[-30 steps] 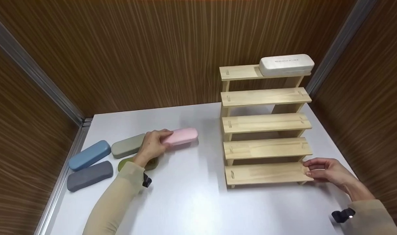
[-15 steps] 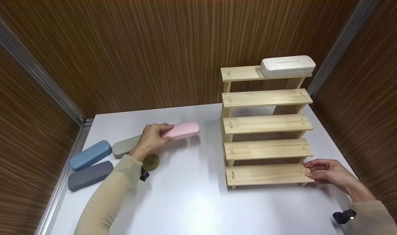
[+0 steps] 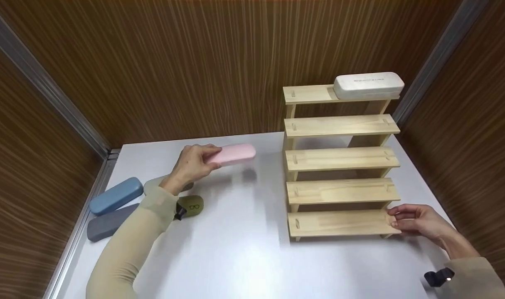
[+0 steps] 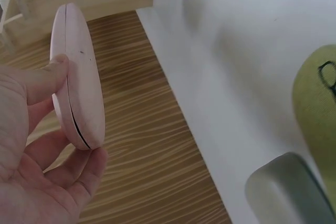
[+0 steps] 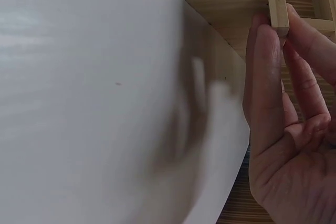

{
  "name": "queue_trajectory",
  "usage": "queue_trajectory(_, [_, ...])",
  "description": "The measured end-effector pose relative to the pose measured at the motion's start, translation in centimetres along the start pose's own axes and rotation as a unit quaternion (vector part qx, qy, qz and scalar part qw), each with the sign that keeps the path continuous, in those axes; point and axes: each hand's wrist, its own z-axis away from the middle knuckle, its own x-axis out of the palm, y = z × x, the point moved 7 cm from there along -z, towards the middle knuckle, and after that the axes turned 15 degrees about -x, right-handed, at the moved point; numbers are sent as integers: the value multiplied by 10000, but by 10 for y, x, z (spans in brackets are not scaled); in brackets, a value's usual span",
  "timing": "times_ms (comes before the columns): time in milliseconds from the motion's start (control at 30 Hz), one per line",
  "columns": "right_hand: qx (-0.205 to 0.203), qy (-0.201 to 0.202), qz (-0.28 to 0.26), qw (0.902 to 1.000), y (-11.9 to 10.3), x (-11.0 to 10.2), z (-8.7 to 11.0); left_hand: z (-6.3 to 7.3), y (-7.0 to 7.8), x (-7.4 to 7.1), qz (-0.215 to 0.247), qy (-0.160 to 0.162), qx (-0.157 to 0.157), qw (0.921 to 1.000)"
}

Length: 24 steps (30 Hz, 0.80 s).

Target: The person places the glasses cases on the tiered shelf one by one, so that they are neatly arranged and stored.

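My left hand pinches the left end of a pink glasses case and holds it above the white table, its shadow lying below. The left wrist view shows the thumb on one side of the closed pink case and the fingers at its lower end. At the right, my right hand grips the right end of the lowest shelf on a stepped wooden rack. Thumb and fingers sit on either side of the board's end in the right wrist view. A white glasses case rests on the top shelf.
Left on the table lie a blue case, a dark grey case, a grey-green case and an olive case with a glasses drawing. The left forearm partly covers several. Wood-grain panels enclose the back and sides.
My left hand has lifted the pink glasses case off the table and moved it up and toward the back. The right hand keeps its grip on the lowest shelf.
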Motion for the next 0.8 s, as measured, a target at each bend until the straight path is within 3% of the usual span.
queue_trajectory(333, [36,-89,-30,9999,2,-2,-2,-2,21,-17,34,192,102,9998])
queue_trajectory(500, [58,-122,-58,9999,4,-1,-4,-7,35,-25,-175,385,375,9984])
queue_trajectory(800, [90,-156,-61,9998,4,-1,-4,-14,64,-44,-80,659,742,9950])
